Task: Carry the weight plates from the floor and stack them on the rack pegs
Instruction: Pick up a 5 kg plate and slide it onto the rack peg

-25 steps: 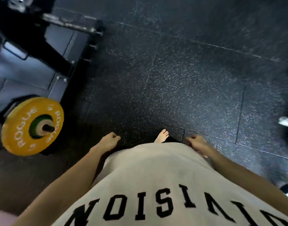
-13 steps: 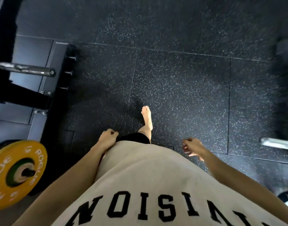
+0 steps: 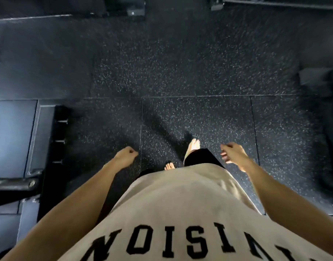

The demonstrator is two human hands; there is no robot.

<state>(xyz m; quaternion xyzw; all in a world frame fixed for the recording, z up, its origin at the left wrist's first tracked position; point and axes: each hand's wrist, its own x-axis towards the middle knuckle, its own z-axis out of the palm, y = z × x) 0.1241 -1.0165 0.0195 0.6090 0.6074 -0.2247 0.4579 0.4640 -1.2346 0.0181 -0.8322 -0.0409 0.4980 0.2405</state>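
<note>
- Two bare feet and nothing in either hand is how things stand, so the risks below are judgements about the walk to the next plate.
- Rack base (image 3: 46, 140) at far left: short steel pins stick out of its dark edge toward the walking lane, and the round bar end (image 3: 14, 184) juts out lower down. Drifting left could catch a shin or toes on them.
- Left hand (image 3: 125, 155): fingers loosely curled, holding nothing, swinging just beside the hip. It hangs on the rack side, so a wide swing could knock the steel.
- Bare feet: the left toes (image 3: 169, 166) peek out under the shirt hem and the right foot (image 3: 194, 146) is forward on the speckled rubber floor (image 3: 180, 72). Unshod toes are the main hazard once a heavy plate is lifted, since a slipped grip would land right there.
- Right hand (image 3: 232, 153): fingers slackly bent, gripping nothing.
- Weight plates: none is in view, so I cannot tell where the next one lies; the dark shapes at the right edge are too dim to name.
</note>
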